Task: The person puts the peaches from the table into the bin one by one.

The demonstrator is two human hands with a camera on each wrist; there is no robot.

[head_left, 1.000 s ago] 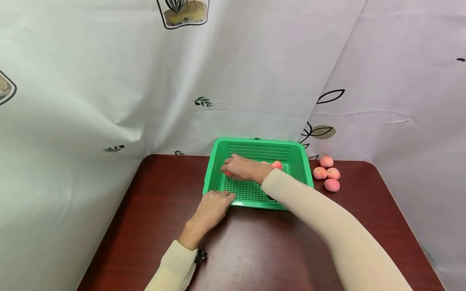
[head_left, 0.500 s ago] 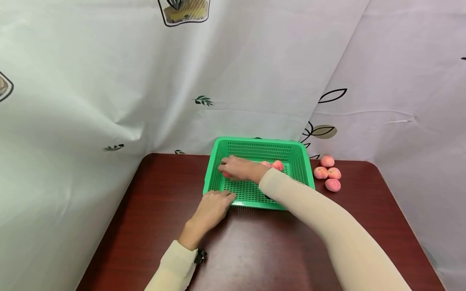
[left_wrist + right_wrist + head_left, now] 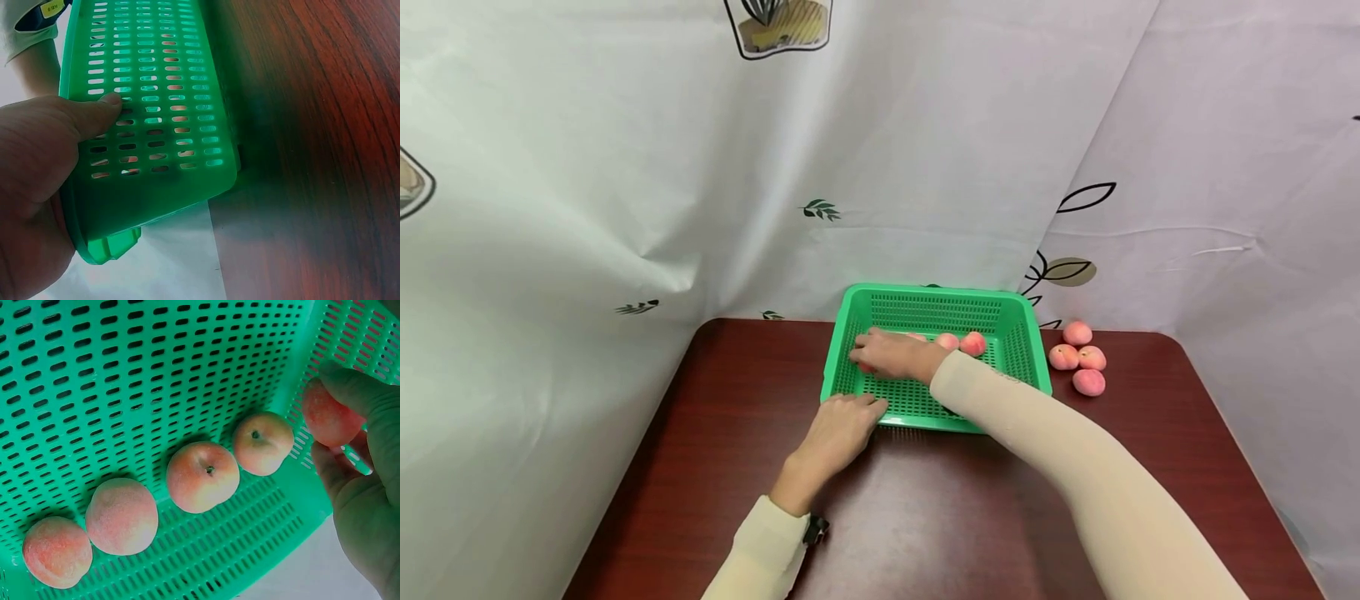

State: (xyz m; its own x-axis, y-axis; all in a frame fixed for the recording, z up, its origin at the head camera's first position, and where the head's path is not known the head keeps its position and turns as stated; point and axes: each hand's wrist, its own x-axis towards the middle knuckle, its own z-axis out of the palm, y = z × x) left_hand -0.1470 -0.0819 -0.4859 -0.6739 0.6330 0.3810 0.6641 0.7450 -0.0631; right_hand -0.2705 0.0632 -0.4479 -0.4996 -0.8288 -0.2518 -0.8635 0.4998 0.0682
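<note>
A green plastic basket with slotted walls stands on the table. My left hand grips its near left corner; in the left wrist view the thumb lies against the outer wall. Inside the basket, toward its left end, my right hand holds a peach between thumb and fingers. Several more peaches lie in a row along one wall in the right wrist view. From the head, the right hand and forearm hide part of the basket floor.
Several peaches sit grouped on the dark red wooden table, just right of the basket. A white printed sheet hangs behind the table and along its sides.
My right hand has shifted slightly left and lower in the basket, still holding the peach. More of the peaches behind it show now. The left hand has stayed on the corner.
</note>
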